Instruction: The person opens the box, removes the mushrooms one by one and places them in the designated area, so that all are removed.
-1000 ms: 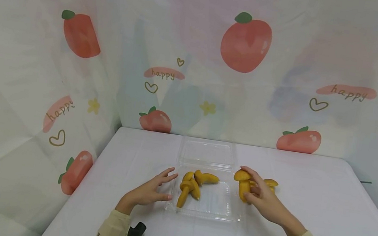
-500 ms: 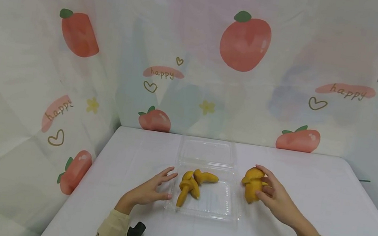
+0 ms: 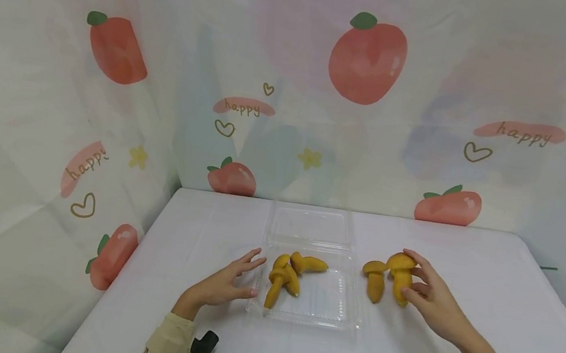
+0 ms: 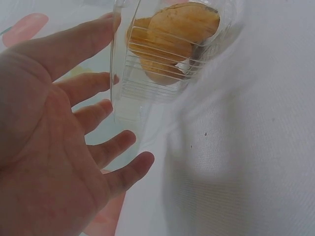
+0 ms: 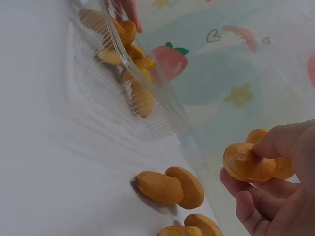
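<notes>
In the head view my right hand (image 3: 433,300) pinches a yellow mushroom (image 3: 400,287) upright, its broad cap at the top; the right wrist view shows the thumb pressed against this mushroom (image 5: 243,162). Just left of it another mushroom (image 3: 374,287) lies on the table. A second loose mushroom (image 5: 194,227) appears below that one in the right wrist view. Several more mushrooms (image 3: 276,289) lie in the left part of a clear plastic clamshell box (image 3: 320,318). My left hand (image 3: 220,284), fingers spread and holding nothing, has its fingertips at the box's left rim (image 4: 115,64).
The box's clear lid (image 3: 311,228) lies folded back towards the rear wall. A white cloth covers the table (image 3: 191,218). Printed fabric with fruit pictures hangs behind (image 3: 368,62) and at the left. A dark bent piece (image 3: 204,343) sits beside the left sleeve.
My right hand has carried the mushroom rightward, from beside the box to past a mushroom on the table, which now shows on its left. The left hand stays by the box.
</notes>
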### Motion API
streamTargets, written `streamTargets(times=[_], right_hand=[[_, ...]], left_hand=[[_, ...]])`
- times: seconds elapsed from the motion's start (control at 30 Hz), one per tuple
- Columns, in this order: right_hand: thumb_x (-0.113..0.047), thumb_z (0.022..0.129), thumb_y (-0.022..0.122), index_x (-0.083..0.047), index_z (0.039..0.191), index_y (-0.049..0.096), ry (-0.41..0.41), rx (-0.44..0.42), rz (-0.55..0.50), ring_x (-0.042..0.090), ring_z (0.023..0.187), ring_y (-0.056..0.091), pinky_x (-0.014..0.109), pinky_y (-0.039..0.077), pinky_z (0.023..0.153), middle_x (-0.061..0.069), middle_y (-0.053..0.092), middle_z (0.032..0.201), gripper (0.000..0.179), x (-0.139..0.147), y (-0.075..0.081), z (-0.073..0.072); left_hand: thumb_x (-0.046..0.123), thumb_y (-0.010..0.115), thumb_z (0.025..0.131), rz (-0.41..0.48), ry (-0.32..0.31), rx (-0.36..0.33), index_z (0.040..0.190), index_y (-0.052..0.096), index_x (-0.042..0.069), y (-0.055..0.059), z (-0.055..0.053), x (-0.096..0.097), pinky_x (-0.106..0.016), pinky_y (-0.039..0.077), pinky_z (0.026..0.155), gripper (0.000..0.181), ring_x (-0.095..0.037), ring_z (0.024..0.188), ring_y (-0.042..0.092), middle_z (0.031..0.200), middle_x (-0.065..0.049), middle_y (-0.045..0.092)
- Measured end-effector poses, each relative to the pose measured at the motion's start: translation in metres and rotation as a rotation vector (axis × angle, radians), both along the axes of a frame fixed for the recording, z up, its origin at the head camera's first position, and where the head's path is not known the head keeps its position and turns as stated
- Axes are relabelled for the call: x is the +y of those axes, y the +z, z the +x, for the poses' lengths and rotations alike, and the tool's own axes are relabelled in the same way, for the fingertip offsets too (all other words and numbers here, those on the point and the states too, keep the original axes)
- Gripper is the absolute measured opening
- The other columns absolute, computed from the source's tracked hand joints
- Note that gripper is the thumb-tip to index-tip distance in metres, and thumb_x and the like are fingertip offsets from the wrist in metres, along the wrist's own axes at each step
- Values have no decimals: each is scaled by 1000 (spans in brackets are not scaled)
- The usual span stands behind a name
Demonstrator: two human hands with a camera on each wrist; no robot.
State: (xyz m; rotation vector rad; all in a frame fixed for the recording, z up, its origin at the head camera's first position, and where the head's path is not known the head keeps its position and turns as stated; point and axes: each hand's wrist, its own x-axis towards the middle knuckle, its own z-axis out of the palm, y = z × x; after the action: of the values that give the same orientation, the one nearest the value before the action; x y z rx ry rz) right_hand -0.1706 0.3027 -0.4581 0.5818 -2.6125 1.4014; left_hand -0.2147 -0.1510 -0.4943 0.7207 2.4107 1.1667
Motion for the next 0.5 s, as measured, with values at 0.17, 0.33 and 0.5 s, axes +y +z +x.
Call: streamTargets(times=[0.17,0.33,0.5], right_hand=[[3,96,61,-5,157,27,-31,4,29,-19,108,46,15,56,75,10,42,144,70,11,-2,1],[4,96,62,-6,158,26,-50,15,37,-17,105,50,16,56,73,-17,37,140,72,19,-4,1],[7,94,64,-4,157,27,-66,54,57,-20,106,47,13,55,73,-28,34,139,74,26,-6,0]], left_hand=[[24,69,97,5,1,3,159,33,16,0,0,0,-70,20,120,72,-39,158,9,173,-4,9],[24,69,97,5,6,2,159,33,16,0,0,-1,-70,20,120,73,-39,158,9,173,-4,9],[25,69,97,-1,4,13,159,33,16,-1,-1,-1,-71,22,119,73,-41,158,11,173,-5,9]])
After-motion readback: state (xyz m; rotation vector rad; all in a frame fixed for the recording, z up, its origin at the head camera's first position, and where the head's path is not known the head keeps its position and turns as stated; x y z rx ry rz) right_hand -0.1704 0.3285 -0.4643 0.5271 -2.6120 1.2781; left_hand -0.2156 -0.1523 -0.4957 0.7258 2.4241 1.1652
